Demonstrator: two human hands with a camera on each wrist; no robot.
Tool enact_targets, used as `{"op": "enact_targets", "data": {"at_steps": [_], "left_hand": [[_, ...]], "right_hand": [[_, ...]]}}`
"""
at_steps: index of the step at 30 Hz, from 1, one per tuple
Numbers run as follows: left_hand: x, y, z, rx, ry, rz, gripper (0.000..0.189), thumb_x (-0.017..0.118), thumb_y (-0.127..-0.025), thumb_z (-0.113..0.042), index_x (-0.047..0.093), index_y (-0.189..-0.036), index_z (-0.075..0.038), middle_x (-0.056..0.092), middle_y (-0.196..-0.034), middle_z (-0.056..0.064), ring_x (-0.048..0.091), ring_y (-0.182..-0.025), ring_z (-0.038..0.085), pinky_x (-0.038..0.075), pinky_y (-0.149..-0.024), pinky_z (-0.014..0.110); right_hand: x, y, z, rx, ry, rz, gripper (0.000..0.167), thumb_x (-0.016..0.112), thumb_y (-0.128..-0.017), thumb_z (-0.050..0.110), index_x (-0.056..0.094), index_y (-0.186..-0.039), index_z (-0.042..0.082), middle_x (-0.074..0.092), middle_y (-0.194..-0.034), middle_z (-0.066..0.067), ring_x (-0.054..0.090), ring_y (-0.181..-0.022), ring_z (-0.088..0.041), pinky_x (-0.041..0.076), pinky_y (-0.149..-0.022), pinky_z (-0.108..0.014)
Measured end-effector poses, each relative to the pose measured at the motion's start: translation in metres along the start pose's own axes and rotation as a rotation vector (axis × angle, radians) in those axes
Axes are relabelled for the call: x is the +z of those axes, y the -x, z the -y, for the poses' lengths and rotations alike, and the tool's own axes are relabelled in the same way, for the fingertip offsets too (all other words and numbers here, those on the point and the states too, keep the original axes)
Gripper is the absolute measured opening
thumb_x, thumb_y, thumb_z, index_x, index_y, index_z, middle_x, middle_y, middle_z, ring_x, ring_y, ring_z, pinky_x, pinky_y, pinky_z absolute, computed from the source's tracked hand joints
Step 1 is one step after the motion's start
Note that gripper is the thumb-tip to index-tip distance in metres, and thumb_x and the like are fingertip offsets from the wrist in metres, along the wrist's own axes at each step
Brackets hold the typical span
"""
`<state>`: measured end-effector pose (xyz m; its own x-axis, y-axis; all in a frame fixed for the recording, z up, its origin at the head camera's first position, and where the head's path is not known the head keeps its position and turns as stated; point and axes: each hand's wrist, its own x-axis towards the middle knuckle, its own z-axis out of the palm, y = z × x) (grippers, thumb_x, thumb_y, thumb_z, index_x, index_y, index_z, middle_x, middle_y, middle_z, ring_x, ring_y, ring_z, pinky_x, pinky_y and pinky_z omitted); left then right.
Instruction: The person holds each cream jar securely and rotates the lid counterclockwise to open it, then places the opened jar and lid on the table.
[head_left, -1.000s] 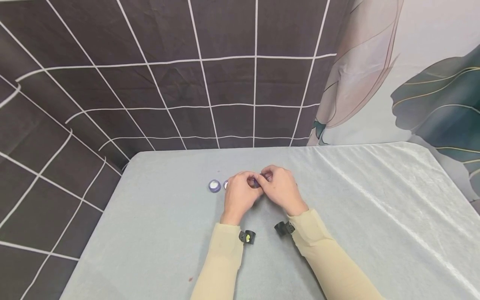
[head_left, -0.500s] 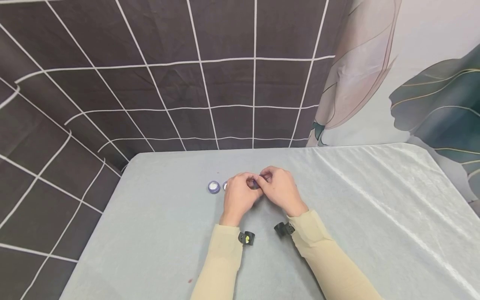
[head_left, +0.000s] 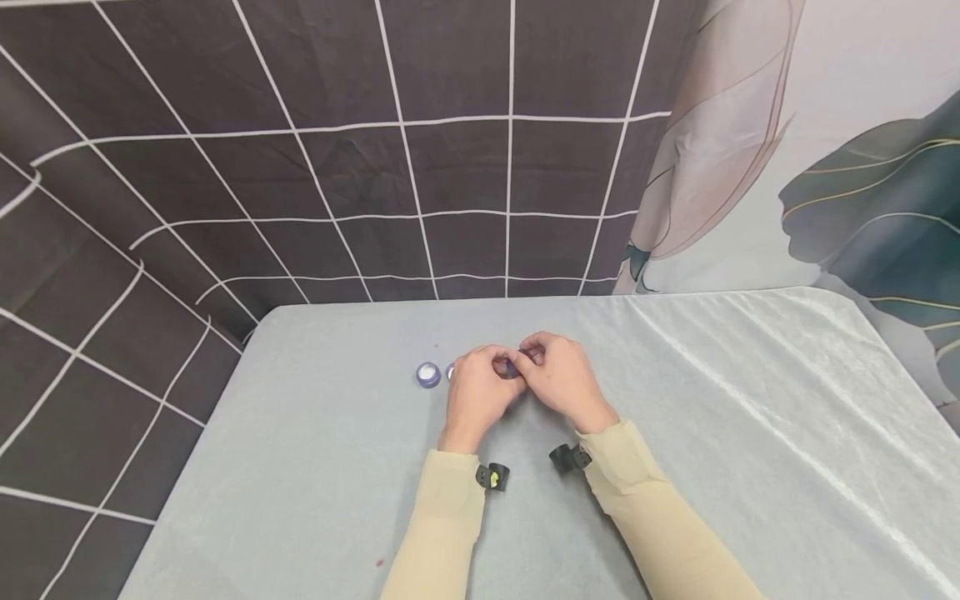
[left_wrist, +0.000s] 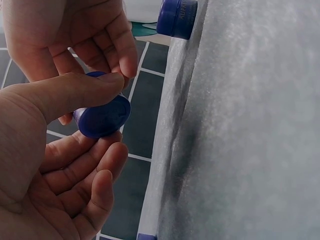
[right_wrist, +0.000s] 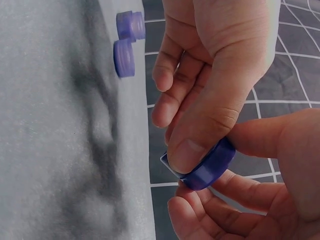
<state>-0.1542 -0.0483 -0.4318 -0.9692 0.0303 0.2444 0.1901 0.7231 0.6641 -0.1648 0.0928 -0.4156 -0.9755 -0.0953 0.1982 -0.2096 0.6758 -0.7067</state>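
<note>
Both hands meet over the table, close together, at one small dark blue cosmetic jar [left_wrist: 102, 117]. My left hand [head_left: 483, 387] pinches it between thumb and fingers, its flat round end facing the left wrist camera. My right hand [head_left: 562, 375] pinches it from the other side, the thumb lying over a pale-edged part of the jar [right_wrist: 210, 170] in the right wrist view. I cannot tell whether that part is a lid or a seal. In the head view the hands hide most of the jar.
On the table [head_left: 337, 467], left of the hands, stands a purple jar [head_left: 428, 375] with a whitish top; another jar [head_left: 450, 372] is partly hidden by the left hand. A lettered blue jar [left_wrist: 177, 19] stands in the left wrist view. A dark gridded curtain [head_left: 450, 167] hangs behind.
</note>
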Motion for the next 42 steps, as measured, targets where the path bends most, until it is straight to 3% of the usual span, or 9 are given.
{"op": "enact_targets", "data": {"at_steps": [12, 42], "left_hand": [[-0.0001, 0.0003, 0.0007, -0.010, 0.015, 0.002, 0.029, 0.087, -0.071, -0.023, 0.077, -0.097, -0.014, 0.071, -0.080, -0.006, 0.064, -0.074, 0.009, 0.050, -0.076, 0.032], [-0.0019, -0.0010, -0.0017, -0.024, 0.036, 0.008, 0.032, 0.086, -0.072, -0.024, 0.077, -0.100, -0.013, 0.072, -0.082, -0.005, 0.066, -0.075, 0.009, 0.051, -0.074, 0.031]], "right_hand": [[-0.0019, -0.0005, 0.0013, 0.009, -0.013, 0.033, 0.026, 0.070, -0.091, 0.027, 0.074, -0.102, 0.004, 0.071, -0.084, -0.005, 0.065, -0.077, -0.019, 0.052, -0.072, -0.039], [-0.0066, -0.0038, -0.0031, -0.044, -0.039, 0.102, 0.026, 0.070, -0.092, 0.023, 0.073, -0.106, 0.002, 0.073, -0.089, -0.006, 0.067, -0.081, -0.018, 0.054, -0.077, -0.039]]}}
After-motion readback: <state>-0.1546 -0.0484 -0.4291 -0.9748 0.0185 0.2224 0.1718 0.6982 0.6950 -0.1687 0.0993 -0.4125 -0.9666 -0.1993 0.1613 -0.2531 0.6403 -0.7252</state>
